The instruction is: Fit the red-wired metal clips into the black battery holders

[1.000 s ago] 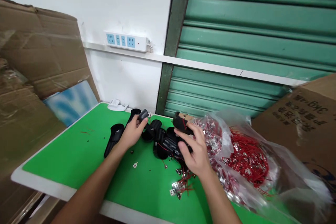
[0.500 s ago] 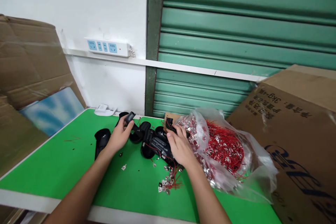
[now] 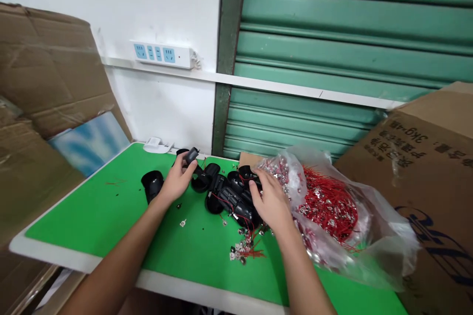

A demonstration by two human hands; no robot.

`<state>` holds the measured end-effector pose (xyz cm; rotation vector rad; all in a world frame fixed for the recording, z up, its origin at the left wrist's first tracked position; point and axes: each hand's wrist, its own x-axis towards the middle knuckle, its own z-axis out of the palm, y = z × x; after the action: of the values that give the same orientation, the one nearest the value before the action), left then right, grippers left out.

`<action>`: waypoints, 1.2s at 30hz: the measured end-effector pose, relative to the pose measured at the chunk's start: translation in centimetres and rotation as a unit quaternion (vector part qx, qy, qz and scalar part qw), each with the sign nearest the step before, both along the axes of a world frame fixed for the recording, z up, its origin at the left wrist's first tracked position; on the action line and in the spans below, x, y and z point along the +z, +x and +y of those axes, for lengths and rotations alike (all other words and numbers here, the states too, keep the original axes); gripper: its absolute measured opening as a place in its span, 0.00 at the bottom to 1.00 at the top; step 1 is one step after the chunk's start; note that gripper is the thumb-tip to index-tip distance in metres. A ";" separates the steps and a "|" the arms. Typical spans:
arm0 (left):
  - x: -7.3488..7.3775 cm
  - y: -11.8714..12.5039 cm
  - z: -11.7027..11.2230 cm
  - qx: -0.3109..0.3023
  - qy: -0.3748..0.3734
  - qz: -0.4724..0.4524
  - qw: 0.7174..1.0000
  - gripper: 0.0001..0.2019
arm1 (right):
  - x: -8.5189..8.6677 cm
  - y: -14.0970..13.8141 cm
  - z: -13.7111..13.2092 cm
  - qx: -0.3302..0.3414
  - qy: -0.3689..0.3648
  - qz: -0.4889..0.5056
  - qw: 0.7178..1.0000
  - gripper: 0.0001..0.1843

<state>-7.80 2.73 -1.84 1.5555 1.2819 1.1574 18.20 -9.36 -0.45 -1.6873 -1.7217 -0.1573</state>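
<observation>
A heap of black plastic housings (image 3: 225, 194) with red wires lies in the middle of the green table (image 3: 103, 216). My left hand (image 3: 174, 183) is closed on a small black part (image 3: 191, 155), lifted just above the heap's left side. My right hand (image 3: 272, 200) rests on the heap's right side with its fingers curled on a black housing (image 3: 247, 173). Right beside it lies a clear plastic bag (image 3: 332, 206) stuffed with red wires and metal contacts. Some loose red wires with contacts (image 3: 246, 248) lie in front of the heap.
One more black housing (image 3: 151, 184) lies left of my left hand. Cardboard sheets (image 3: 40, 83) lean at the left, a cardboard box (image 3: 428, 172) stands at the right. A white power strip (image 3: 162, 54) hangs on the wall; a green roller shutter (image 3: 332, 49) is behind.
My right hand has come down from holding a black housing in the air onto the heap. My left hand has kept its small black part. The view has shifted a little.
</observation>
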 end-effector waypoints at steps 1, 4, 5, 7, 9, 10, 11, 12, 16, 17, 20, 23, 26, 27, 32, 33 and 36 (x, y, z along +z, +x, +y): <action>0.1 0.0 0.0 -0.001 -0.004 -0.015 1.000 0.30 | 0.2 0.0 -0.1 -0.011 -0.002 -0.006 1.000 0.19; 0.4 0.1 0.2 0.003 -0.008 -0.069 0.998 0.29 | 0.7 -0.2 -0.4 -0.056 -0.001 -0.019 0.998 0.18; 0.5 0.1 0.2 0.007 -0.008 -0.085 0.996 0.29 | 0.8 -0.3 -0.4 -0.068 0.007 -0.021 0.997 0.18; 0.8 0.2 0.2 0.014 -0.004 -0.113 0.994 0.29 | 1.0 -0.6 -0.4 -0.074 0.033 -0.018 0.997 0.17; 1.0 0.1 0.1 0.015 0.002 -0.140 0.990 0.29 | 1.2 -0.8 -0.3 -0.055 0.060 -0.002 0.997 0.16; 1.2 0.1 0.0 0.014 0.005 -0.151 0.988 0.28 | 1.3 -1.0 -0.3 -0.041 0.068 0.010 0.997 0.15; 1.3 0.1 0.0 0.014 0.008 -0.161 0.987 0.29 | 1.3 -1.1 -0.3 -0.028 0.072 0.023 0.997 0.14; 1.4 0.1 -0.1 0.015 0.011 -0.170 0.985 0.29 | 1.3 -1.1 -0.3 -0.017 0.072 0.036 0.997 0.14; 1.9 0.3 -0.6 0.013 0.023 -0.182 0.983 0.29 | 1.1 -1.0 -0.2 -0.002 0.041 0.061 0.997 0.12; 2.0 0.3 -0.7 0.014 0.027 -0.177 0.984 0.29 | 1.0 -0.9 -0.2 -0.004 0.032 0.062 0.998 0.11; 2.2 0.5 -1.0 0.029 0.044 -0.152 0.987 0.30 | 0.9 -0.5 -0.2 -0.014 0.024 0.065 0.998 0.12; 2.3 0.2 -1.0 0.056 0.075 -0.125 0.988 0.33 | 0.9 -0.1 -0.1 -0.022 0.040 0.063 0.997 0.12; 2.4 -0.7 -0.9 0.082 0.107 -0.057 0.989 0.31 | 0.8 0.3 0.2 -0.020 0.047 0.071 0.996 0.13; 2.4 -1.1 -0.8 0.092 0.118 -0.015 0.989 0.30 | 0.7 0.5 0.3 -0.018 0.046 0.076 0.996 0.13; 2.4 -2.1 -0.6 0.125 0.135 0.187 0.965 0.29 | 0.7 0.6 0.3 -0.010 0.058 0.083 0.995 0.15; 2.3 -2.1 -0.6 0.121 0.126 0.205 0.963 0.28 | 0.8 0.6 0.3 -0.012 0.063 0.083 0.994 0.15; 2.2 -1.9 -0.5 0.108 0.103 0.228 0.962 0.28 | 0.9 0.3 0.3 -0.009 0.077 0.092 0.993 0.14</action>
<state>-9.72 2.20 0.33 1.9544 1.7097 1.1307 18.51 -9.04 0.44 -1.5542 -1.5194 -0.1347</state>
